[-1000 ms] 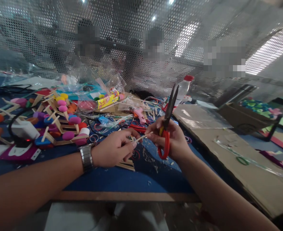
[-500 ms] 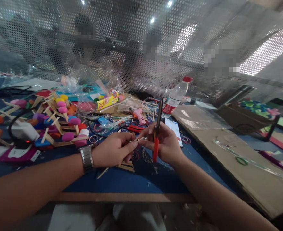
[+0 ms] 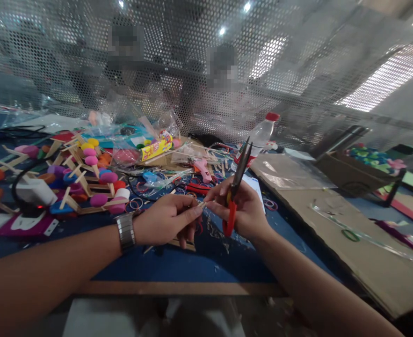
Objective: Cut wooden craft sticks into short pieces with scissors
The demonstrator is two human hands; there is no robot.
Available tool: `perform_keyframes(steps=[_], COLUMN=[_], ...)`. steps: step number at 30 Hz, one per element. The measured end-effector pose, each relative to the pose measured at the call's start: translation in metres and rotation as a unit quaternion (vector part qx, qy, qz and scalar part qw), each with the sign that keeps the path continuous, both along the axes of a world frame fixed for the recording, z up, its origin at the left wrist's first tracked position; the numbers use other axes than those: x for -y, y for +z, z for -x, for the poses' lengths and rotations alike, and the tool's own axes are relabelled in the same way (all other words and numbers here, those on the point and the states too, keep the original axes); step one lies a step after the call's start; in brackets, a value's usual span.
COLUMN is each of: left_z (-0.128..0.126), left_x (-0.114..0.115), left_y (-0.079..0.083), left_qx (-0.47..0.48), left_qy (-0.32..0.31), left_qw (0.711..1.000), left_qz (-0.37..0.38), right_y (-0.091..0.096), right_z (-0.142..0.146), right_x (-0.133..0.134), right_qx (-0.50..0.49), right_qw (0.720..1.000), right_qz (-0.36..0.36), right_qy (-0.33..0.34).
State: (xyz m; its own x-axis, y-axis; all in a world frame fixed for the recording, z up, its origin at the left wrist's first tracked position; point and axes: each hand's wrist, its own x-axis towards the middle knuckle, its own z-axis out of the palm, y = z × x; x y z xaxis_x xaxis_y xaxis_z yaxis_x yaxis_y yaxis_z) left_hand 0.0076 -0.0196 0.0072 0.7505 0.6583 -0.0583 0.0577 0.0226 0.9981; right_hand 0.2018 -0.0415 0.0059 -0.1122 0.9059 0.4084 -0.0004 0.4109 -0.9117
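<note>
My left hand (image 3: 171,219), with a metal-banded watch (image 3: 125,230) on its wrist, is closed in a pinch on a small, pale wooden stick (image 3: 202,204). Opposite it, the thumb and forefinger of my right hand (image 3: 250,210) meet the other end of that stick. Scissors (image 3: 230,217) with red handles rest in my right hand, their dark blades pointing up and slightly parted. Most of the stick is hidden by my fingertips. Beneath my left hand, several flat wooden sticks (image 3: 181,244) lie on the blue table (image 3: 206,271).
Wooden-stick pieces with coloured foam pads (image 3: 99,200) crowd the left side, by a charger plug (image 3: 36,193). Beyond my hands are a pink glue gun (image 3: 203,169), rubber bands and a bottle (image 3: 262,133). A phone (image 3: 253,185) lies behind my right hand; cardboard (image 3: 364,262) covers the right.
The scissors have turned in my right hand, so their blades now lean right and show slightly apart. Both hands stay close together at the small stick.
</note>
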Motion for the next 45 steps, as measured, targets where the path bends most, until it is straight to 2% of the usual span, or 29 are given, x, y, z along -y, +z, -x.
perform_keyframes(steps=[3, 8, 13, 17, 28, 33, 45], left_z=[-0.0013, -0.0013, 0.0004, 0.0012, 0.0025, 0.0014, 0.0020], left_x=[0.0010, 0.0000, -0.0004, -0.0005, -0.0039, -0.0033, -0.0012], left_y=[0.0004, 0.0031, 0.0038, 0.0029, 0.0026, 0.0004, 0.0076], left_qx=[0.016, 0.032, 0.011, -0.014, -0.002, -0.012, -0.060], left_qy=[-0.007, -0.042, -0.075, -0.081, -0.112, -0.125, -0.126], left_qw=[0.999, 0.995, 0.993, 0.994, 0.989, 0.988, 0.986], left_qz=[0.038, 0.082, 0.088, 0.079, 0.094, 0.092, 0.091], right_y=[0.0001, 0.0002, 0.0021, 0.0033, 0.0017, 0.0015, 0.0005], right_z=[0.0002, -0.0003, 0.0004, 0.0014, 0.0006, 0.0008, 0.0033], right_x=[0.0016, 0.0009, 0.0012, 0.0018, 0.0006, -0.0002, 0.0034], right_qx=[-0.001, 0.007, 0.028, 0.041, 0.024, 0.022, 0.028], right_qw=[1.000, 1.000, 0.999, 0.998, 0.998, 0.997, 0.995], right_qz=[0.015, -0.004, -0.005, -0.006, 0.013, 0.051, 0.060], right_qy=[0.006, 0.003, 0.044, 0.040, 0.048, 0.057, 0.077])
